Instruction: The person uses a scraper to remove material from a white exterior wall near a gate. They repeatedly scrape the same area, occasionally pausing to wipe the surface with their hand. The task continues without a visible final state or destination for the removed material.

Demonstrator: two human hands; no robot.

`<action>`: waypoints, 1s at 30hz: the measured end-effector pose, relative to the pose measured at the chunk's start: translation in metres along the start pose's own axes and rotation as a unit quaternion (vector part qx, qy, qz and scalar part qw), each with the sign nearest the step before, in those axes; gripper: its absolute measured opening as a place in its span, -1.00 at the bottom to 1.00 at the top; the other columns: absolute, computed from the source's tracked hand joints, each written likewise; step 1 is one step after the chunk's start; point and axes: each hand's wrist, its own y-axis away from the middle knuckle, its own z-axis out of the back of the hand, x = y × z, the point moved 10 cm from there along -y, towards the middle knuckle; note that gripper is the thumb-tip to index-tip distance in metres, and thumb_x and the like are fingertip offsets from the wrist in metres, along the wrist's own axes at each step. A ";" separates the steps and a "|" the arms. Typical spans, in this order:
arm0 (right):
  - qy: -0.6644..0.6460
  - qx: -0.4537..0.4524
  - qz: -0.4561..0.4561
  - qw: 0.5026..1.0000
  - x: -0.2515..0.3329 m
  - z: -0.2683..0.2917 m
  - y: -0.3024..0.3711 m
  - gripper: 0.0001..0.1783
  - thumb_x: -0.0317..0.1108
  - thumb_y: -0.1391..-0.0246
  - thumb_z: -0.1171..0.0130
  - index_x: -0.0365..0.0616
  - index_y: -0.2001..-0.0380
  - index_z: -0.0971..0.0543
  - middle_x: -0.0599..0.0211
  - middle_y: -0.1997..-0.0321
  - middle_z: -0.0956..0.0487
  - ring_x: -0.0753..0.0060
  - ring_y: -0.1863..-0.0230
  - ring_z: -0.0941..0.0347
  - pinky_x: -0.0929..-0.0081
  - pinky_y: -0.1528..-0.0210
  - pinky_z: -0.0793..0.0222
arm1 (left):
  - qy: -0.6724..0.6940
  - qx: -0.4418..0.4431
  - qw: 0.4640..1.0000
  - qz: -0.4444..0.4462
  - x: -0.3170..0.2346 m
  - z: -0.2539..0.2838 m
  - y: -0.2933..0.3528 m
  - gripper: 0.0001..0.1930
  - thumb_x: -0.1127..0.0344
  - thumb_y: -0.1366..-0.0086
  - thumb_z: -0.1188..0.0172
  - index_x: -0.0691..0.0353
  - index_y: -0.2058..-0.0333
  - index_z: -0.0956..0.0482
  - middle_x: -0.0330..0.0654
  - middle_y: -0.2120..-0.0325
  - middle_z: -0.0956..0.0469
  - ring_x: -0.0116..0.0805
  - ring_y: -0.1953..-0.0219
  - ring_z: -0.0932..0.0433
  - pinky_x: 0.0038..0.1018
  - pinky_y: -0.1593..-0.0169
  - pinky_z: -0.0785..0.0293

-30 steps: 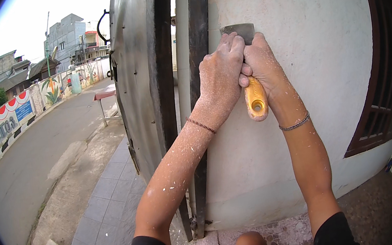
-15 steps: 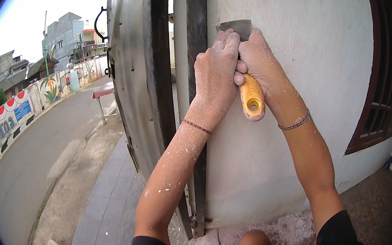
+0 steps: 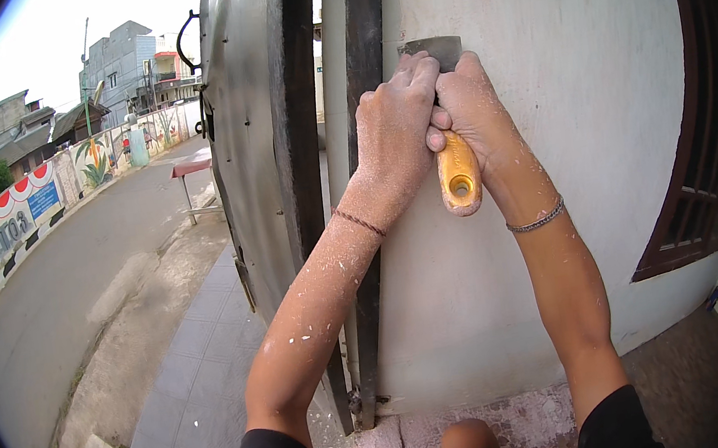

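Note:
A putty knife [image 3: 458,165] with a yellow handle and a wide grey metal blade lies against the whitish wall [image 3: 581,122], blade end up. My right hand [image 3: 480,108] is closed round its handle, the handle's end sticking out below the fist. From the left, my left hand [image 3: 395,133] presses its fingers over the base of the blade, right beside the right hand. White dust and small flakes coat both hands and forearms. The blade's upper part shows above the fingers; its neck is hidden by them.
Just left of my hands stand a dark post [image 3: 358,34] and a grey metal gate panel [image 3: 246,121]. At the right is a brown-framed barred window [image 3: 685,154]. Grey tiles [image 3: 194,382] and a street [image 3: 80,306] lie to the left, with a small red-topped table [image 3: 191,166].
The handle's end has risen slightly and shifted a little left. The blade stays at nearly the same place on the wall, and both hands keep their hold.

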 end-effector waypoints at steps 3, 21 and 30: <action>0.010 0.004 0.006 1.000 0.001 -0.001 -0.003 -0.64 -0.61 -0.04 0.22 -0.45 0.07 -0.04 0.28 0.55 -0.31 0.59 0.75 -0.25 0.53 0.82 -0.32 | 0.006 0.011 1.000 0.003 0.001 -0.003 -0.002 -0.63 0.40 -0.09 -0.33 0.32 0.10 -0.55 0.03 0.13 -0.63 -0.03 0.14 -0.66 -0.32 -0.03 -0.59; -0.042 0.054 0.020 0.997 0.003 -0.005 -0.010 -0.61 -0.62 0.01 0.23 -0.42 0.06 -0.04 0.28 0.59 -0.32 0.53 0.79 -0.26 0.48 0.81 -0.31 | -0.011 0.027 1.000 0.000 0.000 -0.005 -0.010 -0.62 0.44 -0.05 -0.30 0.28 0.10 -0.53 0.03 0.12 -0.62 0.01 0.14 -0.65 -0.29 -0.01 -0.58; -0.015 0.057 0.016 0.998 0.007 -0.007 -0.007 -0.57 -0.61 0.00 0.22 -0.45 0.04 0.00 0.26 0.57 -0.32 0.54 0.77 -0.28 0.51 0.81 -0.31 | 0.010 -0.014 1.000 -0.002 -0.001 0.003 -0.013 -0.64 0.41 -0.06 -0.29 0.31 0.11 -0.55 0.05 0.12 -0.62 0.02 0.15 -0.65 -0.28 -0.01 -0.58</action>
